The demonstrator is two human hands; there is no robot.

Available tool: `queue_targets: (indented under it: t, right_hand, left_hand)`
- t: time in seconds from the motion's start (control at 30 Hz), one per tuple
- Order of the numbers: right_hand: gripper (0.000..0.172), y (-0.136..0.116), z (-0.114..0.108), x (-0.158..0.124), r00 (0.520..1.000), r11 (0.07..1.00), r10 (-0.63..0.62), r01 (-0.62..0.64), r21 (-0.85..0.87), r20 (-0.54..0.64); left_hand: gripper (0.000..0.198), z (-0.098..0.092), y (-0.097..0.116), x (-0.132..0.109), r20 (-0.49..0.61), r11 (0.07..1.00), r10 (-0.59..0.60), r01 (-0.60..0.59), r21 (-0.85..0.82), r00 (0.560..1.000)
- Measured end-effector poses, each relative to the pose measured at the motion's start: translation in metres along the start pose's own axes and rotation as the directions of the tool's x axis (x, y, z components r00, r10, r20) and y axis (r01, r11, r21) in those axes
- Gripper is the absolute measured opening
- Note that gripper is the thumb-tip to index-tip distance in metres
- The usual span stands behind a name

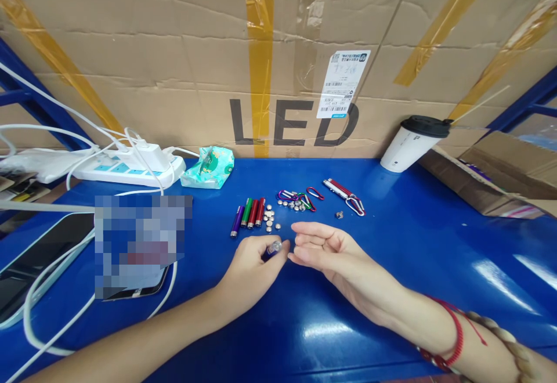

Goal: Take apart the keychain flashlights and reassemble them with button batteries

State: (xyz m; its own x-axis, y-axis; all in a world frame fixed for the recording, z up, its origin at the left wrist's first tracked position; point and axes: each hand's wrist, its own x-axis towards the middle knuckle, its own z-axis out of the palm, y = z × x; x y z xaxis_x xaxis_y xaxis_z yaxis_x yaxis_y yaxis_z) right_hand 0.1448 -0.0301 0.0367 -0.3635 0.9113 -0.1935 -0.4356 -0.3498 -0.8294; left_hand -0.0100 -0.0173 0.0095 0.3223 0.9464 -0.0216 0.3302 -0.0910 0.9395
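My left hand (246, 270) is closed around a small flashlight tube (274, 248), whose silvery, clear-looking end points up between thumb and forefinger. Most of its body is hidden in the grip. Just to the right, my right hand (337, 255) is held with fingers stretched and slightly curved, and nothing shows between them. Beyond the left hand lie a purple tube (237, 221), a green tube (246, 213) and red tubes (256, 213) in a row. Several silver button cells (269, 218) are scattered beside them.
Coloured carabiners (306, 201) and small metal caps lie behind; finished-looking keychain lights (342, 190) sit to their right. A paper cup (411, 144) and open carton (474, 183) stand at right. Left are phones (43, 261), white cables, a power strip (130, 171) and tissue pack (209, 168).
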Motion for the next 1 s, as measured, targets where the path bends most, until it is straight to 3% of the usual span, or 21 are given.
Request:
queue_targets:
  t: [0.47, 0.73, 1.0]
  right_hand:
    - [0.029, 0.0006, -0.0016, -0.0012, 1.000, 1.000, 0.010, -0.010, -0.023, 0.015]
    - [0.028, -0.0028, 0.0006, -0.0017, 0.999, 0.999, 0.036, -0.036, 0.001, 0.024]
    - [0.022, -0.0014, -0.0017, -0.0019, 1.000, 1.000, -0.010, 0.010, 0.016, 0.013]
  left_hand:
    - [0.035, 0.0001, 0.0006, -0.0002, -0.003, 1.000, -0.011, 0.011, -0.029, 1.000]
    - [0.022, -0.0005, -0.0017, -0.0004, 0.024, 1.000, 0.009, -0.009, -0.030, 1.000]
    - [0.030, -0.0005, -0.0003, -0.0002, 0.009, 1.000, -0.006, 0.006, -0.024, 1.000]
